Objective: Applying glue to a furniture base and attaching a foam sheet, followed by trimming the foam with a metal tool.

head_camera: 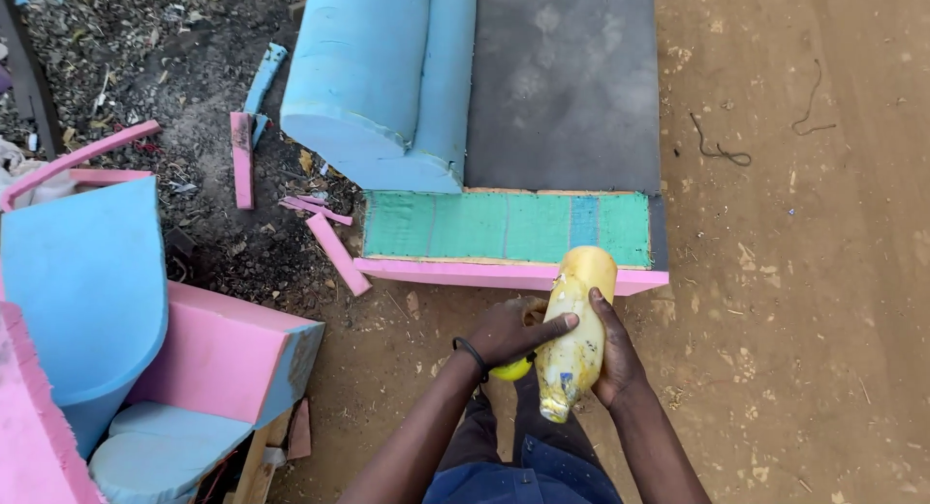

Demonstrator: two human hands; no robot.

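Bottle (574, 335) is in both hands, out over the dirt (794, 272) in front of the sofa frame (504, 228). Right hand (612, 354) is wrapped around its side from underneath; left hand (509, 332) lays its fingers (552, 325) across the middle and has a yellow cap (511, 370) tucked under the palm. It's a grubby yellowish plastic bottle, tilted with the neck pointing back at the person. Frame has blue foam (373, 78) on one arm, a dark seat board (562, 88) and a pink front strip (455, 273). More foam pieces (87, 291) sit off to the left.
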